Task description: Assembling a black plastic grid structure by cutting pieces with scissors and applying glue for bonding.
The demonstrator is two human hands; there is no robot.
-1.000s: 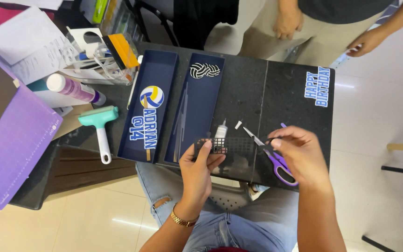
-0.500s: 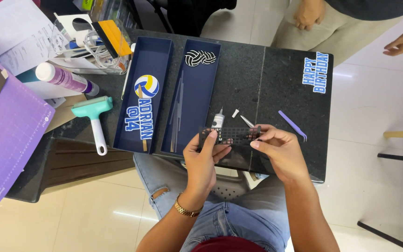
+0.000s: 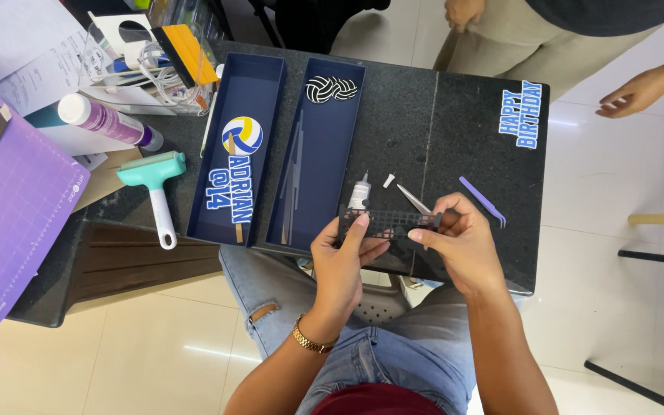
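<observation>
My left hand (image 3: 343,261) and my right hand (image 3: 459,242) together hold a small black paper cut-out shaped like a net (image 3: 390,224), one at each end, just above the near edge of the dark stone table (image 3: 455,123). Behind the net stands a small white glue bottle (image 3: 359,192). A white cap (image 3: 388,180) and metal tweezers (image 3: 414,200) lie beside it. A purple hooked tool (image 3: 483,200) rests to the right of my right hand.
Two navy trays (image 3: 259,92) (image 3: 340,146) lie on the table, one with a volleyball cut-out and lettering, the other with a black-and-white ball shape. A blue lettering cut-out (image 3: 519,114), a teal roller (image 3: 155,180), a purple mat (image 3: 17,215) and a clear bin (image 3: 147,65) are nearby. Another person stands beyond the table.
My right hand put the purple tool down on the table and took hold of the net's right end. The camera view shifted slightly.
</observation>
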